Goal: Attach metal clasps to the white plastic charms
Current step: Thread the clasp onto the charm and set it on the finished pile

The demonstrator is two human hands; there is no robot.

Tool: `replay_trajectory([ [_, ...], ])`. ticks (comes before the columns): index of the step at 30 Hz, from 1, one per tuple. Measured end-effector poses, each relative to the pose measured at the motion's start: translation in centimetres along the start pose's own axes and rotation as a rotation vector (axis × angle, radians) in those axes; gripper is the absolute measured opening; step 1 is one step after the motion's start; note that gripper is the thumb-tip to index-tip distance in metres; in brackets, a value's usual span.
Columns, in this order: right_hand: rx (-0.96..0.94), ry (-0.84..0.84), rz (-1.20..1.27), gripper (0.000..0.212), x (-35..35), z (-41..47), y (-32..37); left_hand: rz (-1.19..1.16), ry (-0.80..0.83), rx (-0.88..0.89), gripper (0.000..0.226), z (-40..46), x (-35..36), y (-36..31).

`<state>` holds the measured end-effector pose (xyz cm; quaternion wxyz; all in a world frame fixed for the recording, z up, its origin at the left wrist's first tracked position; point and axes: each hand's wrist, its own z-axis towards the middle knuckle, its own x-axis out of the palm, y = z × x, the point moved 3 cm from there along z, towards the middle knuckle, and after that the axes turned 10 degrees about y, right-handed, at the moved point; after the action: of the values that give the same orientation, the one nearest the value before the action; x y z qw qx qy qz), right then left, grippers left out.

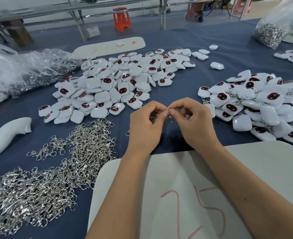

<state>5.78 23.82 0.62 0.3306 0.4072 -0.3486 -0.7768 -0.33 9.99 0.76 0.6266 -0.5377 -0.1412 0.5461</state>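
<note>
The blue tabletop (pixel 202 40) carries everything: a wide heap of white plastic charms (pixel 121 83) at its middle, a second heap with chains already fitted (pixel 256 107) toward the right edge, and the loose metal clasps (pixel 43 178) spread along the near left edge. My forearms lie over a white board (pixel 185 195) at the near edge. My left hand (pixel 145 128) and right hand (pixel 194 125) meet above the cloth, fingers curled, both pinching one small clasp (pixel 169 113) between the fingertips. I judge I should hold the ring firmly, twist it open only slightly, and keep it near the charm heap so threading is short.
</note>
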Motion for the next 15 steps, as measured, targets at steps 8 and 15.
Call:
replay_trajectory([
  [8, -0.029, -0.019, 0.002, 0.020, -0.01, 0.05, -0.27, -0.032, 0.010, 0.008, 0.015, 0.05, -0.26, 0.17],
  [15, -0.015, 0.036, 0.045, 0.025, 0.09, 0.09, -0.12, -0.089, 0.057, -0.012, 0.014, 0.09, -0.29, 0.53],
])
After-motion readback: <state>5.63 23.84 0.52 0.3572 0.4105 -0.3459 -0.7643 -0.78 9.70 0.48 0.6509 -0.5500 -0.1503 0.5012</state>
